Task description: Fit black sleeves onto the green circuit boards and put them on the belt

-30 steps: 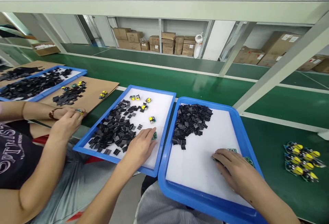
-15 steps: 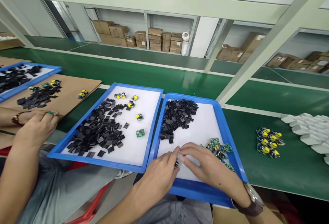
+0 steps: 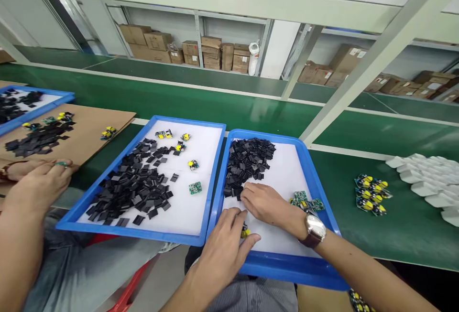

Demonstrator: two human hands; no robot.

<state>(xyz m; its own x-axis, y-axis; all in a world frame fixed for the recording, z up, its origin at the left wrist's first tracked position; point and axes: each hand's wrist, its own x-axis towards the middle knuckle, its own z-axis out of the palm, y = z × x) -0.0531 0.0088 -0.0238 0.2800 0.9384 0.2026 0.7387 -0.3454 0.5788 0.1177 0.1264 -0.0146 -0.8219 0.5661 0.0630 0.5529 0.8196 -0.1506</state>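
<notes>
Over the near edge of the right blue tray [image 3: 287, 266], my left hand [image 3: 224, 240] curls round a small circuit board with yellow parts [image 3: 245, 231], which shows between thumb and fingers. My right hand [image 3: 263, 202], with a watch on the wrist, reaches to the near end of the black pieces pile [image 3: 247, 161]. Its fingertips are pressed together at the pile, and whatever they pinch is hidden. Several green circuit boards [image 3: 300, 197] lie at the tray's right side, partly behind my right wrist.
Another blue tray [image 3: 220, 159] with black pieces and boards stands to the left. A person's hands [image 3: 46, 178] hold a small green board beyond it. Boards with yellow parts [image 3: 369, 195] and white blocks [image 3: 426, 178] lie on the right. A slanted post [image 3: 344, 97] rises behind.
My right hand has moved away from my left hand, up and left to the black pile. Yellow parts of the board now show in my left hand. The view has shifted slightly.
</notes>
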